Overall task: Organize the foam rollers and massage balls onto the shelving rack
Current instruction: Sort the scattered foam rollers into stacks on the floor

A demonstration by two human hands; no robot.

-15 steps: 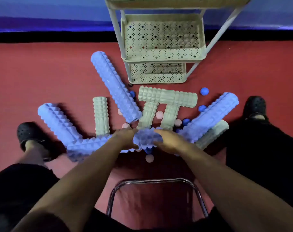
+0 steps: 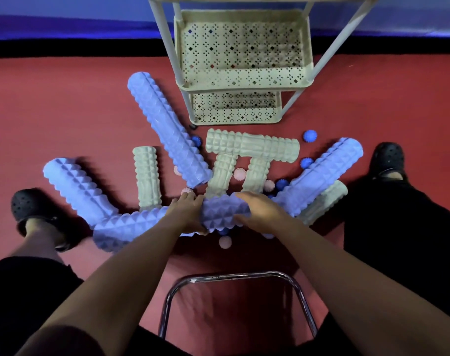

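A short blue spiked foam roller (image 2: 225, 213) is held between my left hand (image 2: 186, 214) and my right hand (image 2: 259, 211), low over the red floor. Other blue rollers lie around it: a long one (image 2: 167, 129) pointing toward the rack, one at the left (image 2: 77, 188), one under my left forearm (image 2: 126, 229), one at the right (image 2: 321, 176). Several cream rollers (image 2: 252, 147) lie in the middle. Small blue (image 2: 310, 136) and pink (image 2: 225, 242) spiked massage balls are scattered among them. The cream shelving rack (image 2: 241, 80) stands beyond, its two visible perforated trays holding nothing.
My feet in black clogs rest on the floor at the left (image 2: 31, 206) and right (image 2: 387, 158). A chrome chair frame (image 2: 234, 277) curves just below my arms. A black and blue wall band runs behind the rack.
Both hands have closed more firmly around the short blue roller, which sits slightly higher and further left than before. The other rollers and balls have not moved.
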